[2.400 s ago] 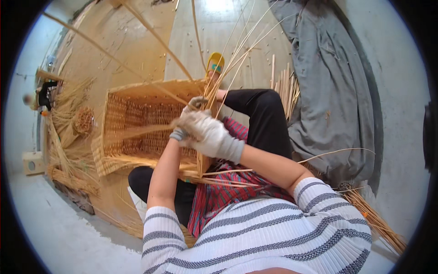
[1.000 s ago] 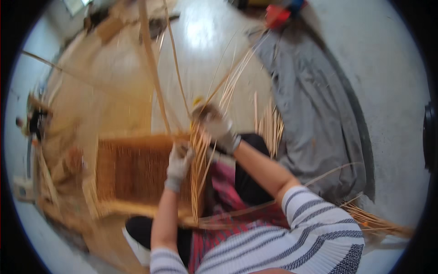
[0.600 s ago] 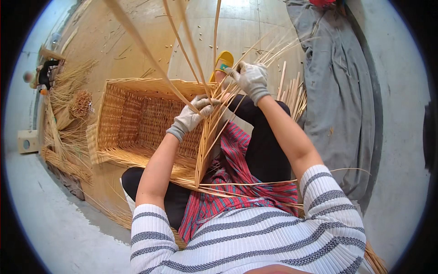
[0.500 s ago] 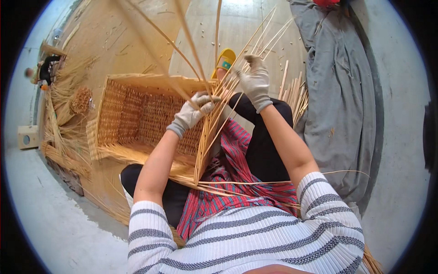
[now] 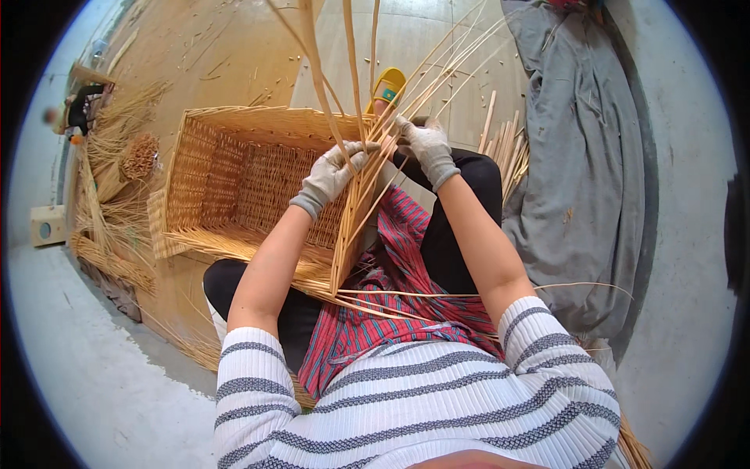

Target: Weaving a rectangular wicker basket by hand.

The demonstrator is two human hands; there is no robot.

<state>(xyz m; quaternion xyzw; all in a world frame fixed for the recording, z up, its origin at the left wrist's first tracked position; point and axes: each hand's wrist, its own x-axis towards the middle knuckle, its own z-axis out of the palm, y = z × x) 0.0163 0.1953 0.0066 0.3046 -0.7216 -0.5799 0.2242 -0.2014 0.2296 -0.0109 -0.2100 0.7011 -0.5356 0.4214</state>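
Observation:
A woven wicker basket lies tilted across my lap, with its opening facing up and toward me. Both hands wear pale work gloves. At the basket's right-hand rim, my left hand is closed around a wicker rod that stands up from the edge. Just right of it, my right hand pinches thin wicker strands that fan out from the rim toward the upper right. The exact strand between the right fingertips is hard to make out. Other long strands trail from the near corner across my striped cloth.
Bundles of loose wicker lie on the floor at the left, where a person sits far off. Cut sticks lie beyond my right knee, beside a grey cloth. A yellow slipper is on my foot.
My right hand has come down and left, back to the rim, and pinches strands there. My left hand stays at the rim. The upright rods have swung, and the basket has shifted slightly up.

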